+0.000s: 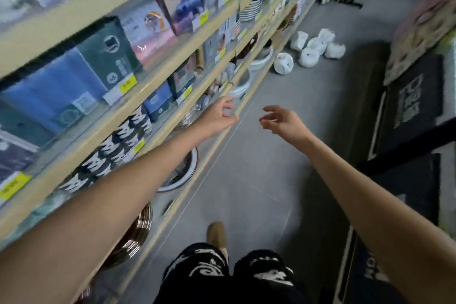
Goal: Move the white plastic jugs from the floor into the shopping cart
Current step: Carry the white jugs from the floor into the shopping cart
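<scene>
Aisle view. The jugs (309, 57) lie clustered on the floor (246, 180) at the far end, just beside the foot of the shelves (138, 96) on the left. Our left hand (217, 116) and right hand (283, 122) reach forward, well apart from them, fingers loosely spread and holding nothing. We judge the jugs light, stiff and smooth if empty. A handle or neck would be the surest hold, though blur hides both. No cart is in view.

white plastic jugs (309, 57), matt grey floor (283, 155)
</scene>
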Demonstrator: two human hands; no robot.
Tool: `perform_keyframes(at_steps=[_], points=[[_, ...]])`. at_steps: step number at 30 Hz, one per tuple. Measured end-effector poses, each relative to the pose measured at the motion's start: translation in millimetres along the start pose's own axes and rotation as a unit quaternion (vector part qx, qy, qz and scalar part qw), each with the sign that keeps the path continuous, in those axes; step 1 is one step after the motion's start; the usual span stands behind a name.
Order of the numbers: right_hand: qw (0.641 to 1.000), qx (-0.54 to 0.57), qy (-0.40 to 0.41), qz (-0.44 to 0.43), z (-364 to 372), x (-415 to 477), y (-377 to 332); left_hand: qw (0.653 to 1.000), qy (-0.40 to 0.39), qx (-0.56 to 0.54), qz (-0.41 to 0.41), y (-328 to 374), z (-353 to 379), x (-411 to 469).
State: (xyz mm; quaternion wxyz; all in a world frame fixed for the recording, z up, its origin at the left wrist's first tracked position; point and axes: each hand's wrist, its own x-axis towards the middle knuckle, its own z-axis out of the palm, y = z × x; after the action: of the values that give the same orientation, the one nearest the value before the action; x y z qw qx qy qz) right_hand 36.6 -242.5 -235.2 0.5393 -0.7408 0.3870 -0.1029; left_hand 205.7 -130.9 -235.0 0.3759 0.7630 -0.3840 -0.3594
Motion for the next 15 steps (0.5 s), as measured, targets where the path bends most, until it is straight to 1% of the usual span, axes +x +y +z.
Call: perform_keyframes(at_steps=[4, 9, 15], points=[[0.999, 0.012, 0.029, 0.015, -43, 58, -3, 0.999, -0.039, 0.011, 0.015, 38, 6, 80], [0.997, 0.024, 0.065, 0.03, -107, 129, 10, 0.994, -0.09, 0.039, 0.039, 81, 30, 180], [0.994, 0.037, 0.095, 0.041, -208, 238, 42, 0.99, -0.117, 0.05, 0.056, 138, 78, 321]])
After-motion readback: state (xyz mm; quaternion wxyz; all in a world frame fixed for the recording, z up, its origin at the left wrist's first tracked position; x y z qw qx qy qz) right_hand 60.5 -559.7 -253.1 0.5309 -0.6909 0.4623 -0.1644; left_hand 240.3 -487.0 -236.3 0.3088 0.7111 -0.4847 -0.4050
